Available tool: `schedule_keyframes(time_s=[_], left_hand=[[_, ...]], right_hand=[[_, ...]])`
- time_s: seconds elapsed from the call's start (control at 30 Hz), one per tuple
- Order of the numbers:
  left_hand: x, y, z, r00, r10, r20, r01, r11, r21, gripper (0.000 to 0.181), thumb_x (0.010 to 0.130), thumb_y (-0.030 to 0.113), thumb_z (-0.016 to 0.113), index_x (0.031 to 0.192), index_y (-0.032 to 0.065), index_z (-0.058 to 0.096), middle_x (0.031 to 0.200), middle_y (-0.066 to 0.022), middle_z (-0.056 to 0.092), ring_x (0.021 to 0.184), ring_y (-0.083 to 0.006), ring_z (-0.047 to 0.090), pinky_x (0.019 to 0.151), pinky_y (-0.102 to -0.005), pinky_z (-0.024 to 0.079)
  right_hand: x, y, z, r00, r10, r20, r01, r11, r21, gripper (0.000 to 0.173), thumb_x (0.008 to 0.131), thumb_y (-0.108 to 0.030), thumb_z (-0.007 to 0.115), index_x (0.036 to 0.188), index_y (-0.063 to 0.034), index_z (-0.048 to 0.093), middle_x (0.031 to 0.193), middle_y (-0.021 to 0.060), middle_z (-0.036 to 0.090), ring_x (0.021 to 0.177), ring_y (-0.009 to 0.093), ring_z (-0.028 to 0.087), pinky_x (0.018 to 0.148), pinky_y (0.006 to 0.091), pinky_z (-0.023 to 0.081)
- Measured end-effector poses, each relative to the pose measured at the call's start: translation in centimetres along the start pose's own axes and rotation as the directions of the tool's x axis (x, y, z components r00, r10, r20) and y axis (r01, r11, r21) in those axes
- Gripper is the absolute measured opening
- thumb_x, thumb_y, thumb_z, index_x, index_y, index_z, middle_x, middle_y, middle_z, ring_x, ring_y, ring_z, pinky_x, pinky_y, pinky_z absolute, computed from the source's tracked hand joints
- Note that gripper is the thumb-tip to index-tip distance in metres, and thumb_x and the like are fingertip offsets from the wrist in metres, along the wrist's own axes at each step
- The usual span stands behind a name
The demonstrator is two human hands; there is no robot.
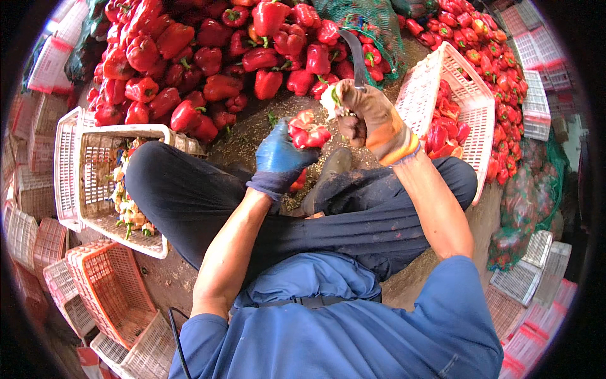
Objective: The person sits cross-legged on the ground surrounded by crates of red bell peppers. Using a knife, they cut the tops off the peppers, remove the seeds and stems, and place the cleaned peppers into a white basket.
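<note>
My left hand, in a blue coated glove, grips a red bell pepper whose cut-open end faces up. Just to the right and higher, my right hand wears a stained orange and grey glove. It grasps a knife, whose curved blade points up and away from me. A pale pepper core with a green stem is at the fingers of this hand, apart from the pepper. Below my left hand, part of another red pepper piece shows between my legs.
A large heap of red peppers lies ahead. At left, a white crate holds cores and stems; at right, a tilted white crate holds cut red pieces. An orange crate stands lower left. Green mesh sacks lie far right.
</note>
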State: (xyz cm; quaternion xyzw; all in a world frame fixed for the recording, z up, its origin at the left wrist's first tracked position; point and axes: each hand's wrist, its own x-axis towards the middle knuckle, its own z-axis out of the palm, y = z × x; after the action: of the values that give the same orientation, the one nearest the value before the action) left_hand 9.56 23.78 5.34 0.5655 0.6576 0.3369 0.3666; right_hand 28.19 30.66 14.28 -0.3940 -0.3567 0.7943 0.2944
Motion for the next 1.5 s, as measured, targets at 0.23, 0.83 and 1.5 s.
schedule_keyframes(time_s=[0.23, 0.83, 1.5], left_hand=[[1.4, 0.9, 0.0, 0.958, -0.106, 0.268, 0.257, 0.735, -0.627, 0.062, 0.074, 0.014, 0.082, 0.128, 0.0030, 0.054, 0.107, -0.0055, 0.067, 0.094, -0.0152, 0.065, 0.088, -0.0322, 0.053], [10.2, 11.7, 11.0, 0.885, 0.210, 0.416, 0.152, 0.714, -0.683, 0.024, 0.086, 0.028, 0.064, 0.079, 0.0058, 0.070, 0.071, -0.0084, 0.065, 0.064, -0.0167, 0.061, 0.056, -0.0317, 0.049], [2.5, -4.4, 6.6, 0.832, -0.309, 0.461, 0.554, 0.422, -0.718, 0.017, 0.092, 0.024, 0.057, 0.090, 0.0103, 0.066, 0.077, -0.0046, 0.064, 0.060, -0.0144, 0.059, 0.056, -0.0282, 0.049]], right_hand=[[-3.0, -3.3, -2.9, 0.994, -0.068, -0.084, 0.083, 0.978, 0.192, 0.038, 0.082, -0.056, 0.073, 0.093, -0.0221, 0.060, 0.061, -0.0059, 0.042, 0.047, 0.007, 0.038, 0.040, 0.0235, 0.023], [-13.3, -12.2, -7.3, 0.635, -0.440, -0.635, 0.491, 0.864, -0.107, 0.059, 0.091, -0.058, 0.058, 0.098, 0.0001, 0.059, 0.056, -0.0067, 0.031, 0.046, 0.005, 0.030, 0.041, 0.0228, 0.019], [13.0, -5.5, 0.6, 0.840, -0.531, 0.115, 0.298, 0.273, -0.914, 0.032, 0.086, -0.039, 0.071, 0.096, -0.0085, 0.072, 0.078, 0.0120, 0.068, 0.071, 0.026, 0.067, 0.065, 0.0379, 0.052]])
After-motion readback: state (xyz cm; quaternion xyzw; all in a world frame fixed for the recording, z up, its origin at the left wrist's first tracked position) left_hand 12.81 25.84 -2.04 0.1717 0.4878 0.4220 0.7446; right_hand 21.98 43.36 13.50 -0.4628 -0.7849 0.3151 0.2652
